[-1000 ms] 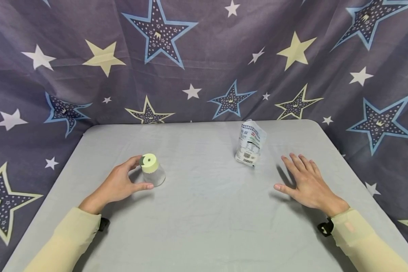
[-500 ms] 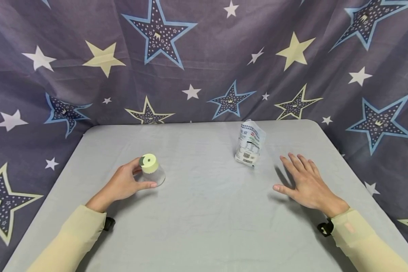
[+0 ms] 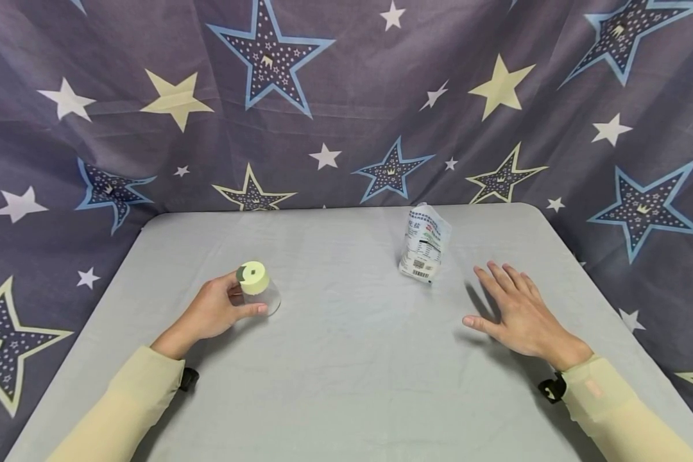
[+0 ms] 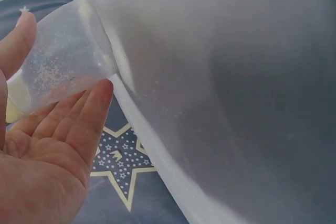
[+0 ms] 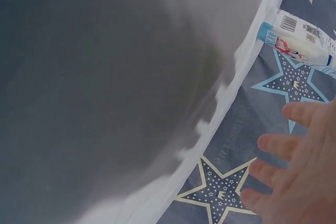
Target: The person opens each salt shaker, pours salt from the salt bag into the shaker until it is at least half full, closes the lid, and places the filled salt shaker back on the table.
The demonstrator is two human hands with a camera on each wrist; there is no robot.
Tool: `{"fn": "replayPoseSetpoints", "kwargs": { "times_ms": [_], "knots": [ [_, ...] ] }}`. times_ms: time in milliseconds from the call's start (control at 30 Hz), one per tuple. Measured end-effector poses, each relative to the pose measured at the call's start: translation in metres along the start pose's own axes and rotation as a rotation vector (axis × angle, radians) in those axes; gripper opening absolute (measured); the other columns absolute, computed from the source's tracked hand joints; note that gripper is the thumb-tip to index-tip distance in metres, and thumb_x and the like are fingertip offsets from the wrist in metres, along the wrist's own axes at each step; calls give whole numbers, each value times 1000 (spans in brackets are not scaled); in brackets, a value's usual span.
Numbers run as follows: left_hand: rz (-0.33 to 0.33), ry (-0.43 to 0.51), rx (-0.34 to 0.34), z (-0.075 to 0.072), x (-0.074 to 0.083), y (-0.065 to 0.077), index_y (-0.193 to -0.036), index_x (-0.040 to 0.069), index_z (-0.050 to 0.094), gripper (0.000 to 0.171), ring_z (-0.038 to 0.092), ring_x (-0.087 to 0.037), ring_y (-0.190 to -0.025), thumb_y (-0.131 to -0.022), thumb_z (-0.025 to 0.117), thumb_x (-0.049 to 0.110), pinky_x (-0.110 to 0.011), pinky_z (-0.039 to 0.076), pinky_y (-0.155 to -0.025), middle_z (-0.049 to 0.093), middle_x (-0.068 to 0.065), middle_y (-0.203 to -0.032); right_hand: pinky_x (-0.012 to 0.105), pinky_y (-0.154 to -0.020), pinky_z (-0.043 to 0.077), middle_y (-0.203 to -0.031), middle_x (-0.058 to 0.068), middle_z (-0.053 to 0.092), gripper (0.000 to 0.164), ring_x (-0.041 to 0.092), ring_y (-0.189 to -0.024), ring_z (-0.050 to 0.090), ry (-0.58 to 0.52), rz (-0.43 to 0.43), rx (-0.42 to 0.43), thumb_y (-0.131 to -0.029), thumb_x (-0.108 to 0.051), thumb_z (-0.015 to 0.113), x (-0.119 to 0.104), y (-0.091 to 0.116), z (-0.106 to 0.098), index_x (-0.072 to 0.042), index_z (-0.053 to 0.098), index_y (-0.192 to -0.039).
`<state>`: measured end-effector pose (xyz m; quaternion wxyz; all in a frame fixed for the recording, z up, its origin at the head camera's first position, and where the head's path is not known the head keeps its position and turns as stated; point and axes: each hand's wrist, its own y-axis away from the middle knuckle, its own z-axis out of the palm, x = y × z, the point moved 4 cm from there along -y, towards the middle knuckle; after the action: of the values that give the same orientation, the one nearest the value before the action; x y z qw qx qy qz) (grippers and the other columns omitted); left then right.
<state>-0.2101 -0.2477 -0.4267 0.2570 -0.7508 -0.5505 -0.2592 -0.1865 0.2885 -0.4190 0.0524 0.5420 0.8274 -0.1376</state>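
A clear seasoning jar (image 3: 264,299) with a pale yellow-green lid stands on the left half of the table. Its thumb in front and fingers behind, my left hand (image 3: 210,309) holds the jar around its side. White grains show through the jar's wall (image 4: 63,64) in the left wrist view, where the fingertips reach near its base. To the right, my right hand (image 3: 524,317) is spread with straight fingers over the table, holding nothing. A white and blue printed bag of salt (image 3: 423,247) stands beyond that hand, apart from it; the right wrist view shows the bag's blue end (image 5: 266,34).
A grey-white cloth covers the table (image 3: 346,372). Behind and beside it hangs a dark curtain (image 3: 346,96) printed with stars. Black straps (image 3: 189,379) sit at both wrists, below cream sleeves.
My left hand has moved slightly right and closed in on the jar, its thumb now across the jar's front. The jar and bag stay in place; my right hand has barely shifted.
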Motion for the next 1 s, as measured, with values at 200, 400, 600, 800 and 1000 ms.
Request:
{"fn": "replayPoseSetpoints", "kwargs": {
  "times_ms": [200,400,600,800,1000],
  "knots": [
    [2,-8,-2,0,2,0,-132,2,63,64,71,-36,-106,-81,89,28,-47,59,-87,70,-19,-122,68,-118,12,-164,25,27,97,50,-149,20,-4,-5,-2,-90,-63,69,-2,0,1,-12,30,-162],
    [3,-3,-9,1,5,1,-131,1,63,62,72,-35,-105,-81,89,26,-45,60,-86,70,-19,-121,67,-118,13,-163,25,28,97,50,-149,21,-1,-17,-5,-89,-63,69,-5,0,3,-11,30,-162],
    [-4,9,-15,3,6,1,-132,3,64,63,72,-34,-106,-80,90,29,-45,59,-86,71,-17,-120,66,-118,14,-164,25,27,97,51,-148,22,-6,-25,-9,-89,-63,69,-7,1,5,-12,30,-162],
    [-7,3,-19,4,8,2,-132,5,64,64,71,-34,-106,-80,90,31,-46,59,-87,71,-16,-120,66,-117,17,-163,25,29,97,50,-148,23,-10,-31,-8,-89,-63,70,-9,2,6,-11,32,-161],
    [1,1,-23,5,11,1,-131,5,65,64,72,-32,-104,-79,90,32,-45,59,-86,72,-14,-118,66,-116,20,-161,26,33,96,51,-146,27,-14,-50,6,-88,-63,71,-11,2,6,-10,36,-159]
  ]
}}
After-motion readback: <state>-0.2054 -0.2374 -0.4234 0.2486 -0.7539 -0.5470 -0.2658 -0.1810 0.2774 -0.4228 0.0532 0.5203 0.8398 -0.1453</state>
